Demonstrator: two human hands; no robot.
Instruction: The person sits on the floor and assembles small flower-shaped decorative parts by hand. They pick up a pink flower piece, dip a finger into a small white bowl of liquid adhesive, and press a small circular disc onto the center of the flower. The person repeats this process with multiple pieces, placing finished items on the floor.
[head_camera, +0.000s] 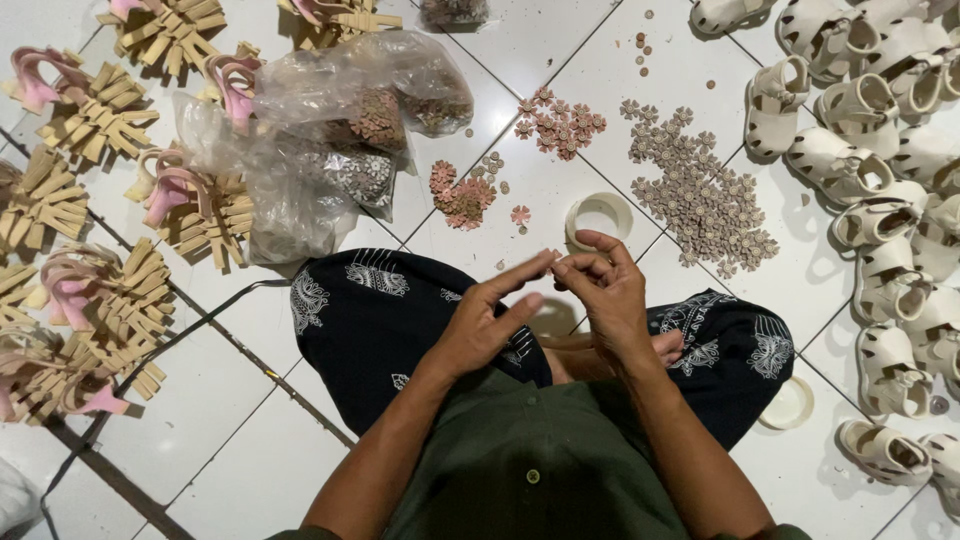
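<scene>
Fingertips (548, 263) of left hand (490, 325) and right hand (610, 290) pinched together above the lap, perhaps on something tiny, too small to tell. Just beyond: small white cup (599, 217), pink flowers (462, 195), beige flowers (700, 195) on floor.

Fingertip pinch contents too small to tell, sandals (900, 40) cropped
</scene>
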